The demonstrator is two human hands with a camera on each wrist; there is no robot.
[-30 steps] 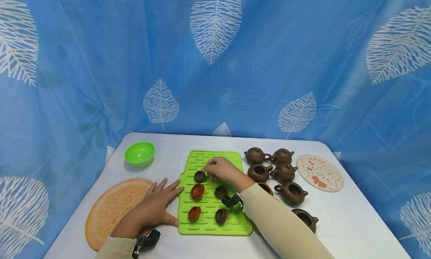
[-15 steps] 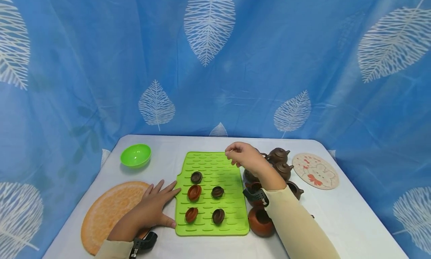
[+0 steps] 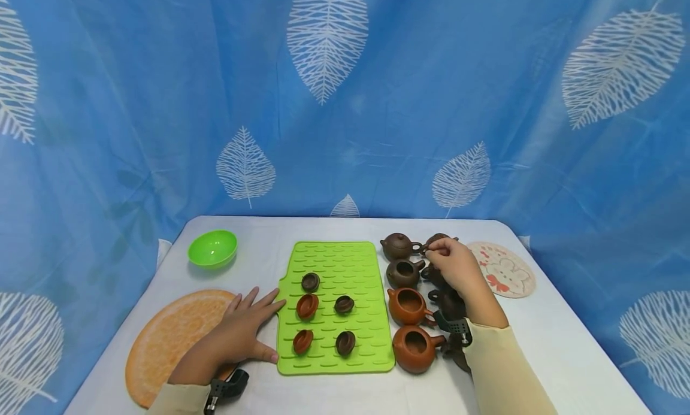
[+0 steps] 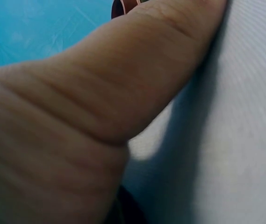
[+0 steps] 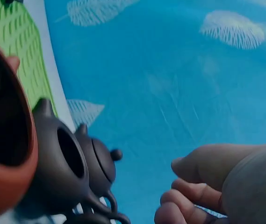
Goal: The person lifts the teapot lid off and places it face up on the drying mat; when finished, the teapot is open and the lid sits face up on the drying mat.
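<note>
My left hand (image 3: 245, 328) lies with spread fingers at the left edge of the green mat (image 3: 372, 343), partly over the orange round mat (image 3: 162, 337). In the left wrist view its thumb (image 4: 137, 70) fills much of the picture. My right hand (image 3: 455, 262) is over the back teapots, fingers loosely bent; nothing shows between thumb and fingers in the right wrist view. Close by its fingertips are a lidded dark brown teapot (image 3: 398, 246) and another dark teapot (image 3: 439, 238), partly hidden. Several small lids, including a dark one (image 3: 310, 282) and a reddish one (image 3: 307, 306), lie on the green mat.
Lidless teapots, one dark (image 3: 403, 273) and two reddish, front one (image 3: 415, 348), line the green mat's right side. More dark teapots are partly hidden under the right forearm. A green bowl (image 3: 212, 249) stands back left, a round rabbit-print mat (image 3: 509, 274) at right.
My right hand has moved right from beside the lids on the green mat to over the back teapots. The left hand stays in place; the lids have not moved.
</note>
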